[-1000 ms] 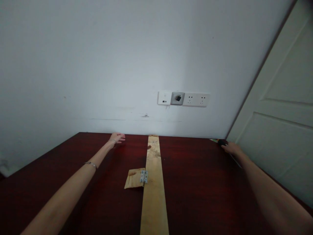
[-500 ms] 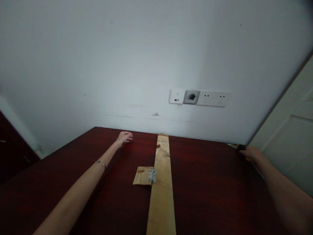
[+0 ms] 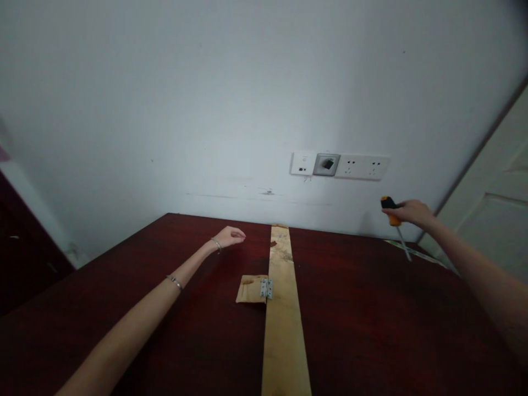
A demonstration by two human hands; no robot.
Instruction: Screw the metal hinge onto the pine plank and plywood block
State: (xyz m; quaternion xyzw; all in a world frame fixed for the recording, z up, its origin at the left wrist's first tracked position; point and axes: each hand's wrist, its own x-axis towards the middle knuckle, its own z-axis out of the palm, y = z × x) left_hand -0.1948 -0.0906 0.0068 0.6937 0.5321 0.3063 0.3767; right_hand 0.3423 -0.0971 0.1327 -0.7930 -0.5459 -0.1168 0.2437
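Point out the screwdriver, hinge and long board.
Screwdriver (image 3: pixel 395 220): head view, on the orange part of its handle.
Hinge (image 3: pixel 267 288): head view, on the middle, where its two leaves meet.
Long board (image 3: pixel 284 314): head view, on its bare upper face, below the hinge in the picture.

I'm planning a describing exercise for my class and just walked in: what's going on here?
A person's right hand holds a black and orange screwdriver, its tip end slanting down over the dark red table. The left hand, loosely curled, is left of a wooden strip; I can't tell whether it holds anything. A metal hinge spans the strip and a small wooden piece beside it.
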